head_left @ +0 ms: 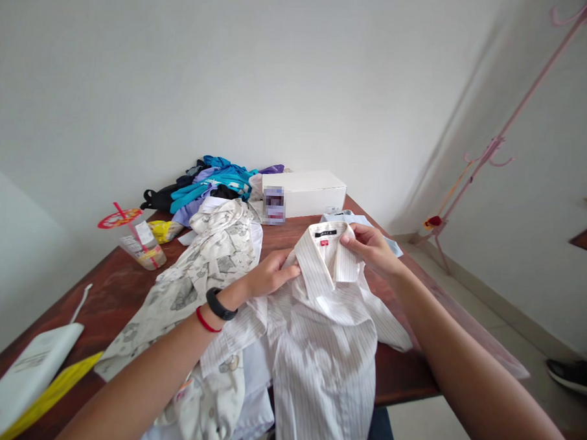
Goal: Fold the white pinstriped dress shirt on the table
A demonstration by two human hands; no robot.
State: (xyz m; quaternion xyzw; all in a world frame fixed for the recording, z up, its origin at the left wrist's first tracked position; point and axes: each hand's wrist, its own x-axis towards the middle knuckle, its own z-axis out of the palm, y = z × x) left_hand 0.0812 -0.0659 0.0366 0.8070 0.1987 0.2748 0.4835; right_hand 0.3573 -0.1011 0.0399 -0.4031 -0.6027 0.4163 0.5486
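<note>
A white pinstriped shirt (324, 338) lies on the dark wooden table (115, 283), its body hanging over the near edge. My left hand (270, 273) grips the left side of its collar, fingers closed on the cloth. My right hand (374, 248) pinches the right side of the collar near the black label. A black band and a red string circle my left wrist. A cream patterned garment (198, 268) lies crumpled just left of the shirt, partly under my left forearm.
A pile of blue, purple and black clothes (212, 181) sits at the table's back, beside a white box (304, 191). A plastic cup with a red straw (139, 242) stands at the left. A white device (24, 377) lies near left. A pink coat stand (496, 144) rises at right.
</note>
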